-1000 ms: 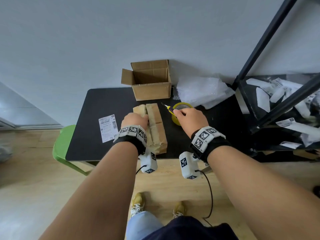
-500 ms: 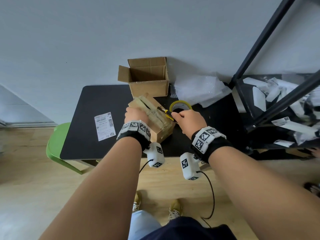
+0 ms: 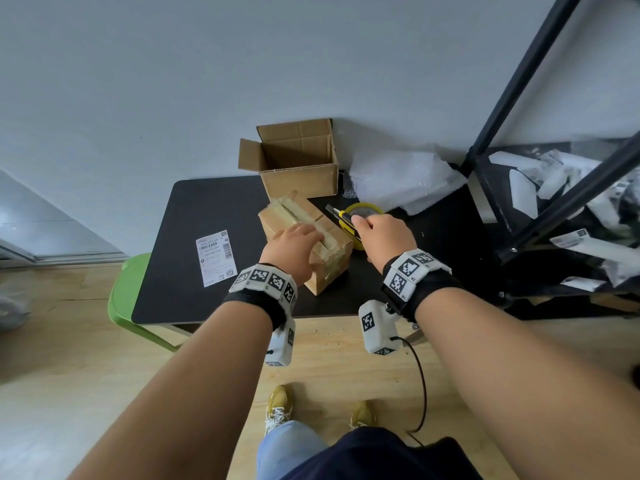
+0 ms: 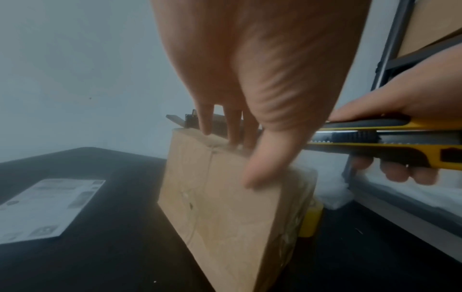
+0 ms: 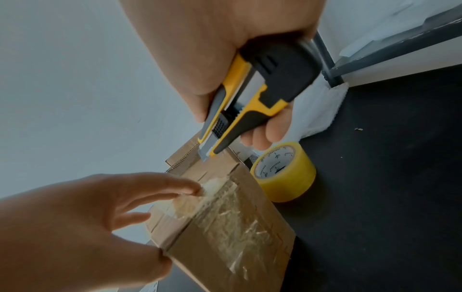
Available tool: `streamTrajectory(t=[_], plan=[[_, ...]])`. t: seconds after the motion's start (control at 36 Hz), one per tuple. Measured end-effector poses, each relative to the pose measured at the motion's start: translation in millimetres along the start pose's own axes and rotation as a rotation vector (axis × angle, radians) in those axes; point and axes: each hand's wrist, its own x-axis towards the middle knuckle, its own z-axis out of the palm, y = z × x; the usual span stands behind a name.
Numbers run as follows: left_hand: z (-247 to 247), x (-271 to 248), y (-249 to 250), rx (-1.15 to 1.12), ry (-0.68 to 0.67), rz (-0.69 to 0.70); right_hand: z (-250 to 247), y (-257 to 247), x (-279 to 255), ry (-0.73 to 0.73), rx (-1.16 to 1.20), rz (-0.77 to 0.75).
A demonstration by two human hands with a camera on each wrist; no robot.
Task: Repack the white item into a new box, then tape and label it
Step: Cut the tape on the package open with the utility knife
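Note:
A brown cardboard box sealed with clear tape [image 3: 299,214] [image 4: 225,207] [image 5: 237,217] stands at an angle on the black table [image 3: 207,209]. My left hand [image 3: 301,239] [image 4: 240,138] [image 5: 140,207] presses on it, fingers straight on top and thumb on the near side. My right hand [image 3: 377,233] [image 5: 245,128] grips a yellow and black utility knife [image 3: 341,216] [image 4: 375,138] [image 5: 237,114], blade out, over the box's right far edge. Behind stands an open, empty-looking cardboard box [image 3: 298,161]. A shipping label [image 3: 216,258] [image 4: 45,207] lies flat to the left. The sealed box's contents are hidden.
A yellow tape roll [image 3: 367,209] [image 5: 287,173] sits just right of the sealed box. White bubble wrap [image 3: 398,178] is piled at the table's far right. A black metal rack [image 3: 554,168] with white packets stands on the right, a green stool [image 3: 124,296] at the table's left.
The sealed box has been turned from lengthwise to an angle under my left hand, which now lies on its top. The knife has moved from the tape roll to the box's right edge.

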Motion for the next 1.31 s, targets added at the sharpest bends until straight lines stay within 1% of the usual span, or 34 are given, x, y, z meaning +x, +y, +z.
streamTrajectory(t=[0.11, 0.19, 0.33, 0.42, 0.58, 0.72, 0.86, 1.03, 1.14, 1.25, 1.31], plan=[[1.5, 9.5, 0.7, -0.015, 0.021, -0.063, -3.9, 1.6, 0.9, 0.012, 0.011, 0.014], [0.5, 22.5, 2.7, -0.034, 0.006, -0.119, -6.4, 3.8, -0.3, 0.002, 0.018, 0.03], [-7.2, 43.1, 3.3, -0.002, -0.05, -0.134, -8.4, 10.1, -3.2, -0.004, 0.079, 0.047], [-9.7, 46.0, 4.2, 0.016, -0.073, -0.151, -12.8, 12.8, -6.8, -0.03, 0.098, 0.052], [-8.0, 43.9, 0.2, 0.037, -0.018, -0.178, -14.8, 14.8, -10.4, -0.064, 0.117, 0.062], [-10.4, 47.2, -13.3, 0.067, 0.042, -0.239, -15.1, 11.1, -11.7, -0.067, 0.156, 0.014], [-9.5, 44.7, -20.1, 0.073, -0.01, -0.221, -12.9, 8.3, -9.8, -0.146, 0.092, -0.009], [-9.5, 41.6, -24.1, 0.051, -0.011, -0.205, -10.2, 5.3, -6.8, -0.166, 0.063, 0.008], [-9.8, 39.4, -23.2, 0.031, 0.03, -0.209, -9.6, 1.8, -3.2, -0.188, 0.061, 0.027], [-10.1, 37.9, -18.9, 0.01, 0.137, -0.231, -9.0, 4.1, -2.3, -0.186, 0.072, 0.065], [-10.9, 38.1, -17.1, -0.018, 0.138, -0.241, -8.2, 7.0, -4.1, -0.178, 0.113, 0.087]])
